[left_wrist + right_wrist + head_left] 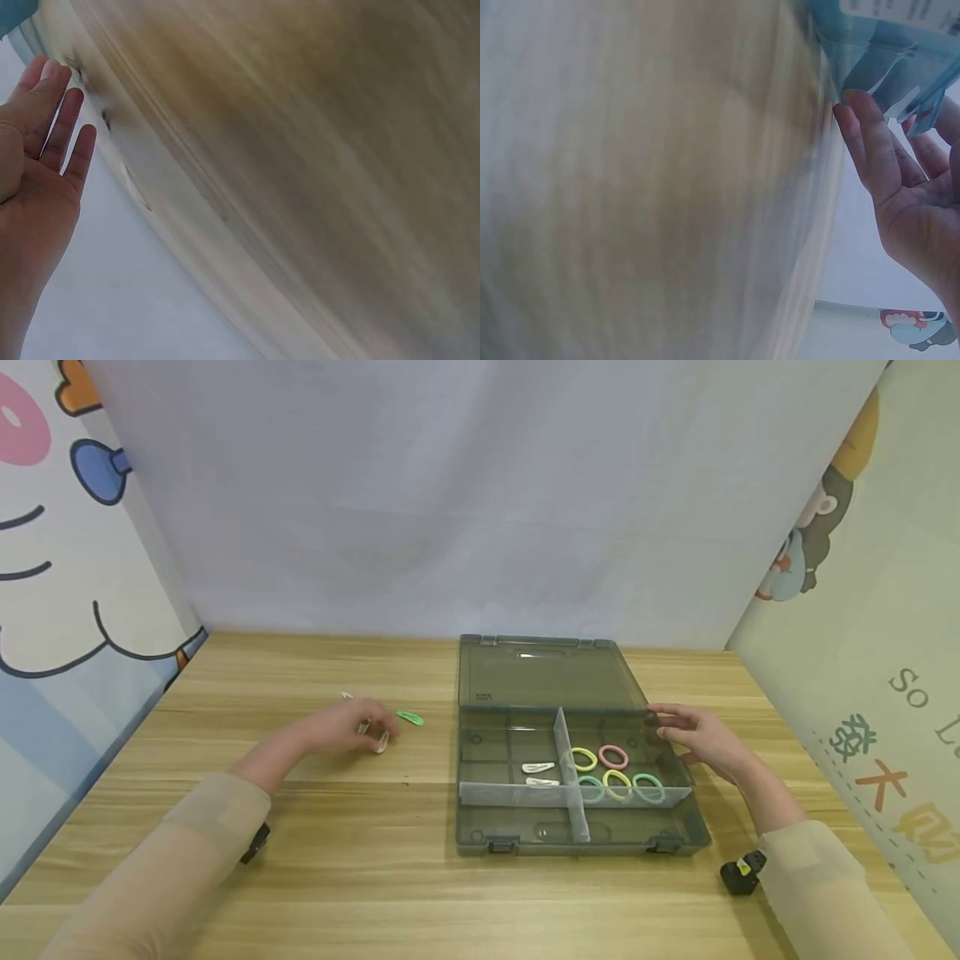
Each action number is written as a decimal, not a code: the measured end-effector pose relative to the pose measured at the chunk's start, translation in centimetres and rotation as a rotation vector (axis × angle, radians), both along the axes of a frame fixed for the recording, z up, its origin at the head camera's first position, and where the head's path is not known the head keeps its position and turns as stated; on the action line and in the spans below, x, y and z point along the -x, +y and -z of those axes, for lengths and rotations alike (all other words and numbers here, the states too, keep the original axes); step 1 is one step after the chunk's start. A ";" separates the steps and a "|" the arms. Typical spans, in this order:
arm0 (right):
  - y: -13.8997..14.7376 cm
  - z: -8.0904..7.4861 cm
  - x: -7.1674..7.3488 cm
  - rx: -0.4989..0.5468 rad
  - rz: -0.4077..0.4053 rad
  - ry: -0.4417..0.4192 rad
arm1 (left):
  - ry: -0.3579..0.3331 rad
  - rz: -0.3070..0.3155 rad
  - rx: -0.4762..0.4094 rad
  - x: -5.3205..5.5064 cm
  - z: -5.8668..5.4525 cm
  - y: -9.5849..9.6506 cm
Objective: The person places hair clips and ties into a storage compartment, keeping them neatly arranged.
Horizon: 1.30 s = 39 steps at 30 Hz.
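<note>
My left hand [351, 727] is low over the table, left of the organizer box. Its thumb and index fingertips pinch a white hair clip [382, 742]. Another white clip shows partly under this hand, and a green hair clip [409, 717] lies just right of it. In the left wrist view, the left hand's thumb [34, 101] lies against the index finger. My right hand [701, 739] rests with extended fingers at the right edge of the open grey organizer box [468, 837]. Those fingertips [862, 101] touch the box's side in the right wrist view.
Two white hair clips [538, 767] lie in the box's left compartment. Several yellow, pink and green hair ties [613, 757] lie right of the divider [562, 739]. The hinged lid [547, 672] leans back toward the curtain [450, 527]. Wood table [360, 877] surrounds the box.
</note>
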State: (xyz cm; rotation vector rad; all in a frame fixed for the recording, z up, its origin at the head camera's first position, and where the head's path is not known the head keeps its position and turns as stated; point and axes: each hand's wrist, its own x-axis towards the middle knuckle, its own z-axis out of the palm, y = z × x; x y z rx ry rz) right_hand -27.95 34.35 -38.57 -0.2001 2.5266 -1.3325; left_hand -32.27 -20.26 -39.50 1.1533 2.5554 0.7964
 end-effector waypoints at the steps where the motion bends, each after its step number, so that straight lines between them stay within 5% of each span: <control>1: 0.0 0.0 0.0 0.000 0.000 -0.001 | -0.008 -0.006 0.004 0.0 0.0 0.0; 18: 0.5 -0.4 -0.2 0.010 -0.005 -0.011 | -0.043 -0.040 0.031 0.3 0.7 -0.1; 29: 0.6 -0.5 -0.5 0.005 -0.005 -0.009 | -0.116 -0.085 0.064 0.1 0.2 0.5; 39: 0.6 -0.5 -0.3 -0.003 -0.015 -0.008 | -0.095 -0.093 0.063 0.0 0.2 0.4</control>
